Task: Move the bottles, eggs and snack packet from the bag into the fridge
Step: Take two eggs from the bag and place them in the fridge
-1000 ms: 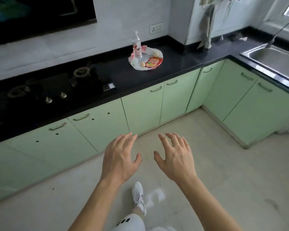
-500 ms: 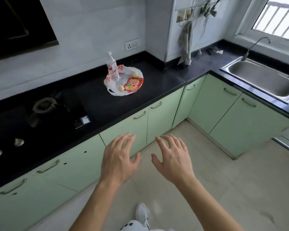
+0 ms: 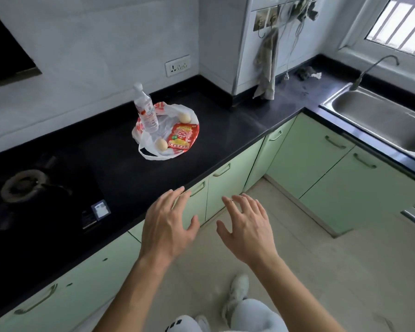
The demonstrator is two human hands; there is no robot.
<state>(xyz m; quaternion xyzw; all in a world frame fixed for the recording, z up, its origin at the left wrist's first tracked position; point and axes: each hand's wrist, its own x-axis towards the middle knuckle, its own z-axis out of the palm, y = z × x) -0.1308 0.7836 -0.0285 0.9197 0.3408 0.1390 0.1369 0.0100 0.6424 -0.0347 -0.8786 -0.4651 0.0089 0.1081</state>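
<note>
A white plastic bag lies spread flat on the black counter. On it stands a clear water bottle with a red label, upright. Two eggs rest on the bag, one at the back and one at the front. A red snack packet lies flat between them. My left hand and my right hand hover palm down in front of the counter's edge, fingers spread, holding nothing. Both are well short of the bag. No fridge is in view.
A gas hob is set into the counter at the left. Green cabinet doors run below the counter. A steel sink with a tap sits at the right under a window. A cloth hangs on the wall.
The view has come closer to the counter, and the bag with its items now looks larger and nearer. Both hands stay open and have risen toward the counter's edge.
</note>
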